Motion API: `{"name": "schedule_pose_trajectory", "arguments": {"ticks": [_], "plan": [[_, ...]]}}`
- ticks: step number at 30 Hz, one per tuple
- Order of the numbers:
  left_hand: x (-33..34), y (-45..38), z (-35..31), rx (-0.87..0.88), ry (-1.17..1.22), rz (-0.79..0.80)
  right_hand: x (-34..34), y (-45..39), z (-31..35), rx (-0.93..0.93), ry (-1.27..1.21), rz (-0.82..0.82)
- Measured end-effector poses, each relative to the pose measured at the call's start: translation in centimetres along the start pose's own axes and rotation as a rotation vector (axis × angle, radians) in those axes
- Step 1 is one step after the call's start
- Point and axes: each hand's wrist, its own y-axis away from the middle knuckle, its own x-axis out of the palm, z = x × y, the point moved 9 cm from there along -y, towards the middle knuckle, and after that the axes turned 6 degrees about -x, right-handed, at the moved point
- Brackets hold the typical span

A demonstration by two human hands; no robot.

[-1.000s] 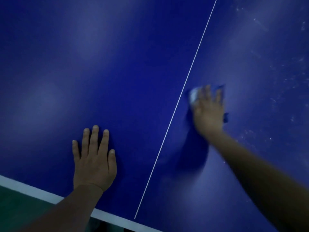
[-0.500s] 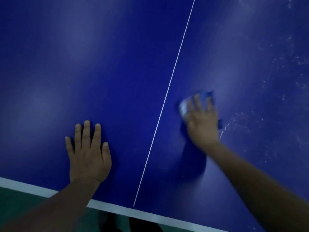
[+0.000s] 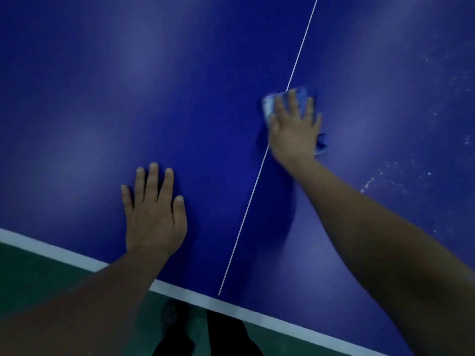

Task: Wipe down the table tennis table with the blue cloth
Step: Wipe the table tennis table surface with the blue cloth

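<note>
Blue tabletop (image 3: 180, 86) carries your left hand (image 3: 154, 217), fingers spread flat; your right hand (image 3: 295, 129) presses the cloth (image 3: 268, 106), fingers spread.

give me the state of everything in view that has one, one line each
blue cloth: bunched, pressed flat under the right hand, beside the centre line
right hand: fingers spread straight, pressing the cloth
left hand: flat on the table, holding nothing
table: white specks on its right part, left part looks clean
</note>
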Motion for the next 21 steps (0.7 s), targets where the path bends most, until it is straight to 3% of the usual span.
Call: {"name": "schedule_pose_trajectory", "arguments": {"ticks": [2, 4, 6, 7, 9, 13, 15, 17, 19, 21], "plan": [[-0.2, 0.0, 0.0, 0.009, 0.016, -0.013, 1.6, 5.1, 7.0, -0.367, 0.045, 0.04], [-0.2, 0.0, 0.1, 0.02, 0.03, -0.019, 3.0, 15.0, 11.9, -0.855, 0.052, 0.131], [-0.4, -0.1, 0.1, 0.024, 0.047, -0.021, 3.6, 22.4, 11.1, -1.217, 0.043, 0.24], [-0.4, -0.1, 0.0, 0.027, 0.054, -0.019, 3.5, 23.1, 9.5, -1.3, 0.061, 0.25], [-0.6, 0.0, -0.1, 0.029, 0.066, -0.017, 3.7, 19.6, 6.0, -1.186, 0.17, 0.193], [-0.9, 0.1, -0.1, 0.075, 0.148, 0.011, 0.8, 8.4, -1.3, -0.269, 0.056, 0.07], [-1.3, 0.5, 0.7, 0.117, 0.247, 0.023, 0.4, 7.7, -0.4, 0.047, -0.023, 0.026], [-2.0, 1.8, 2.4, 0.123, 0.313, -0.017, 1.2, 9.7, 5.6, 0.021, -0.021, 0.009], [-2.6, 3.8, 4.6, 0.121, 0.317, -0.106, 2.5, 15.0, 13.7, -0.265, -0.04, 0.021], [-2.6, 6.2, 5.7, 0.162, 0.293, -0.164, 3.5, 22.7, 17.0, -0.451, -0.078, 0.068]]}}
